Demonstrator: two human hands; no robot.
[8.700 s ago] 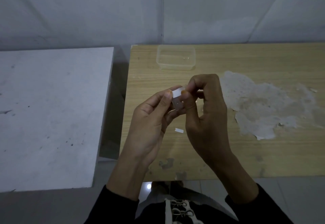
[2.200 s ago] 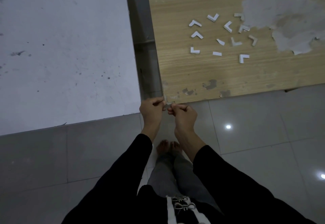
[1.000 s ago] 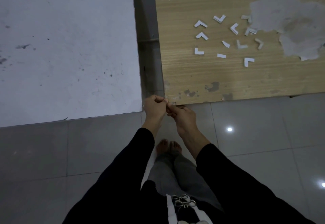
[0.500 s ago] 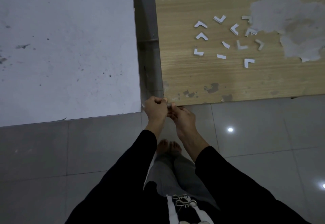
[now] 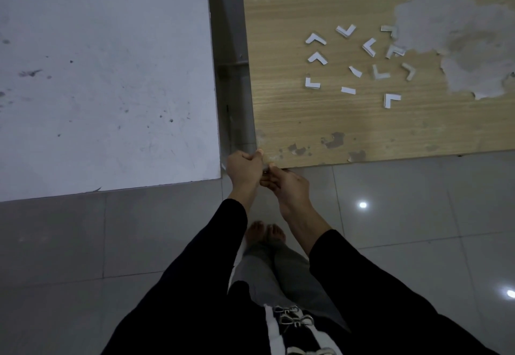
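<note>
Folding likely in hand: left hand (image 5: 244, 169) and right hand (image 5: 291, 184) both pinch a small scrap (image 5: 267, 167) between them; next, lay it among bent pieces (image 5: 312, 86) on table (image 5: 306, 126).

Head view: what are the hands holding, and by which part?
The left hand and right hand pinch a small piece between them; which part of it cannot be told.

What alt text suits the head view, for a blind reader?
A person's left hand and right hand pinch a small piece by the near corner of a wooden table. White L-shaped paper pieces lie scattered on it.
</note>
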